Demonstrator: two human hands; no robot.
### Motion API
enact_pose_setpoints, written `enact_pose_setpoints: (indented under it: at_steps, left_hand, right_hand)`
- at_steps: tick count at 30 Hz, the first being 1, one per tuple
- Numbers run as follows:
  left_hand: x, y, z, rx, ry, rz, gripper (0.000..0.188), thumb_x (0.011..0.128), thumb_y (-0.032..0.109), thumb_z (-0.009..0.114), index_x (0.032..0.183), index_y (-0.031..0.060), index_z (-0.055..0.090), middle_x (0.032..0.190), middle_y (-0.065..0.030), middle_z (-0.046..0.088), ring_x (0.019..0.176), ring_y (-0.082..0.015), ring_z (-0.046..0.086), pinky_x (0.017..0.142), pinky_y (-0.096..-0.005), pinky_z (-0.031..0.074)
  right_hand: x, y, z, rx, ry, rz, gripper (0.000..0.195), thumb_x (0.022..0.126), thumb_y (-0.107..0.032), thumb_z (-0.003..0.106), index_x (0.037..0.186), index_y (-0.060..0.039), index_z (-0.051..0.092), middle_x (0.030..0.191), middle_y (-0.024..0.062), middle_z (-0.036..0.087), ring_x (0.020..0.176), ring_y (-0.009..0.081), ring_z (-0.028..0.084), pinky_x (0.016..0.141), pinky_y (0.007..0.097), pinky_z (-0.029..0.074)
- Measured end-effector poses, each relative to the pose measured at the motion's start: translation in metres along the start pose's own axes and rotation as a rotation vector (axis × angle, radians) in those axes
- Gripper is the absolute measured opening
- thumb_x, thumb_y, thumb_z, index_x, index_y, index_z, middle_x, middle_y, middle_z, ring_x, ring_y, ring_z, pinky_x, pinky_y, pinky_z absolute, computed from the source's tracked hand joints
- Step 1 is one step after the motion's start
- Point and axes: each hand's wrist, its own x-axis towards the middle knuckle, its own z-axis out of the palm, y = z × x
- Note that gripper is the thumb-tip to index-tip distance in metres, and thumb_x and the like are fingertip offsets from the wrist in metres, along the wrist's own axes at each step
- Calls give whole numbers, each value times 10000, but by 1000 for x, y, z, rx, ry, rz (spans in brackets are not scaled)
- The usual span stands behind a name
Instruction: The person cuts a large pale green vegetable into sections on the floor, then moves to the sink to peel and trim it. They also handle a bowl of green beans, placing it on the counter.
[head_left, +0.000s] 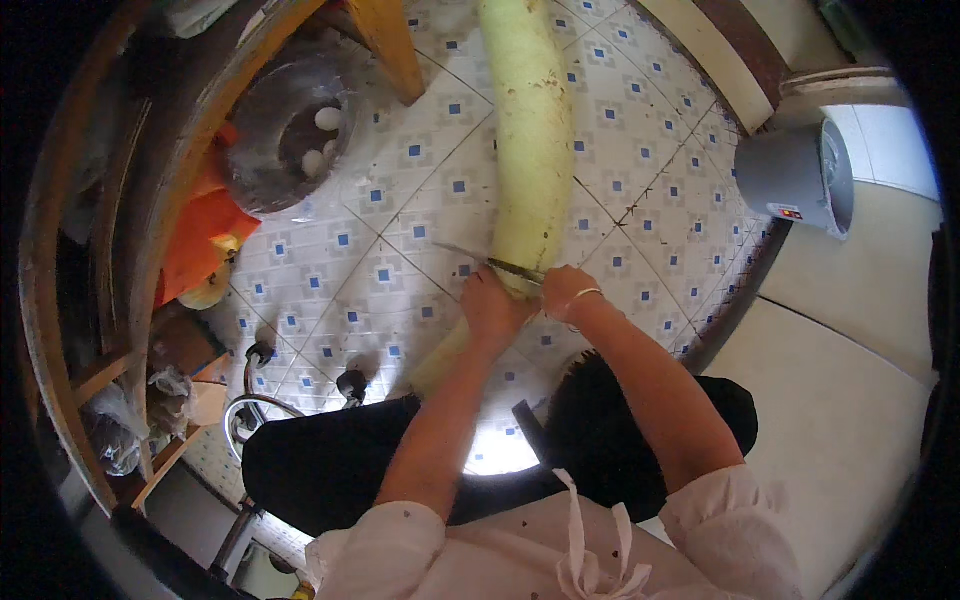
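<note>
A very long, pale green gourd (531, 135) stretches from the top of the head view down to my hands, and a pale length of it shows past my left wrist. My left hand (495, 311) grips the gourd near its lower bend. In my right hand (568, 296) is a knife (514, 268), its handle hidden in my fist. The blade lies across the gourd just above my left hand and points left. Whether it has entered the flesh cannot be told.
Patterned floor tiles (420, 187) surround the gourd. At the left stand a plastic-lined bin (259, 161) with white round things in it, an orange bag (199, 240) and a wooden shelf frame (169, 180). A grey bucket (784, 172) lies at the right. Chrome legs (244, 405) stand lower left.
</note>
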Motion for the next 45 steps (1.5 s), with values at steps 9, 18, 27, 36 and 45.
enact_pose_setpoints:
  at_steps: [9,18,27,36,45]
  left_hand:
    - [-20,7,11,-8,169,67,830,462,352,777,1113,-1,401,1025,-176,494,990,-331,460,845,-441,371]
    - [-4,-18,-16,-374,12,152,687,462,335,771,997,5,493,927,-183,553,890,-345,524,796,-433,415]
    - [-13,-15,1,-285,189,273,673,469,274,771,1023,11,494,923,-170,565,841,-337,557,748,-406,447]
    - [-12,-7,-9,-248,29,188,901,515,336,755,1209,-21,305,1062,-229,495,947,-383,499,817,-441,415]
    - [-18,3,-4,-69,110,44,872,504,334,760,1184,0,329,1034,-223,508,927,-373,517,789,-443,426]
  right_hand:
    - [59,70,51,-127,28,-336,201,750,-162,496,774,4,606,739,215,598,691,373,581,674,421,473]
    - [57,54,36,56,97,-349,240,744,-204,529,738,25,603,713,225,591,701,380,579,688,426,468]
    - [47,59,36,-41,29,-270,199,713,-154,526,784,8,618,762,200,608,759,357,594,709,409,479]
    - [26,60,33,-57,-56,-85,229,744,-134,534,920,-15,619,943,192,617,891,317,602,747,394,493]
    - [32,50,34,-58,-16,-102,187,708,-88,525,842,-20,637,881,196,621,842,338,605,744,399,489]
